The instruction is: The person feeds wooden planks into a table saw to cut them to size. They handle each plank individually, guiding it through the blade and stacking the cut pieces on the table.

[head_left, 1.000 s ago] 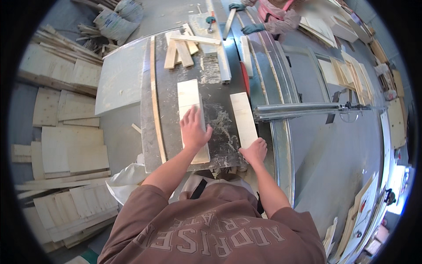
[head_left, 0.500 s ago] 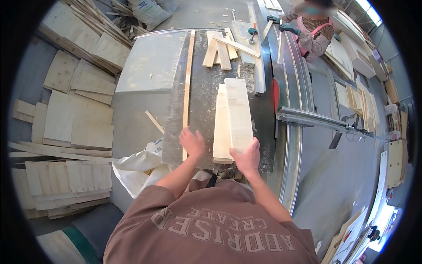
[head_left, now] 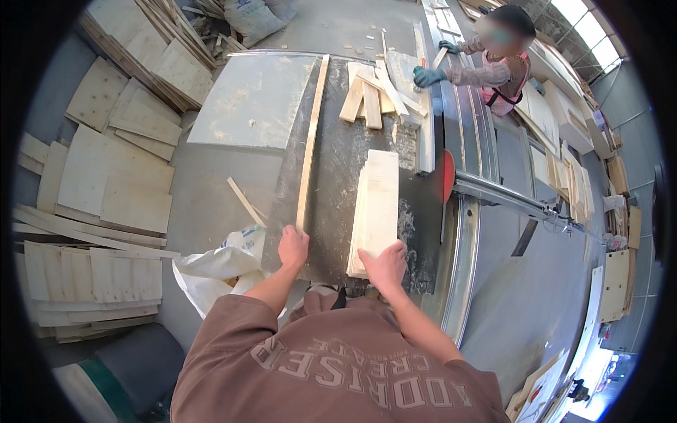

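On the dark table, a stack of pale wooden boards (head_left: 379, 204) lies lengthwise in front of me, its layers fanned slightly at the left side. My right hand (head_left: 386, 266) grips the near right corner of the top board, thumb over the surface and fingers at the edge. Left of the stack runs a long narrow wooden strip (head_left: 314, 134). My left hand (head_left: 293, 245) is closed around the strip's near end, hiding that end.
Loose short boards (head_left: 371, 102) lie crosswise at the table's far end. A red saw-blade guard (head_left: 448, 175) and metal rails (head_left: 465, 247) stand at the right. Beyond, a gloved co-worker (head_left: 502, 63) reaches over. A white sack (head_left: 211, 275) and stacked panels (head_left: 106, 176) are left.
My right hand has brought the top board more squarely over the stack. My left hand has closed on the strip's near end. The co-worker's hand has reached left over the table's far side.
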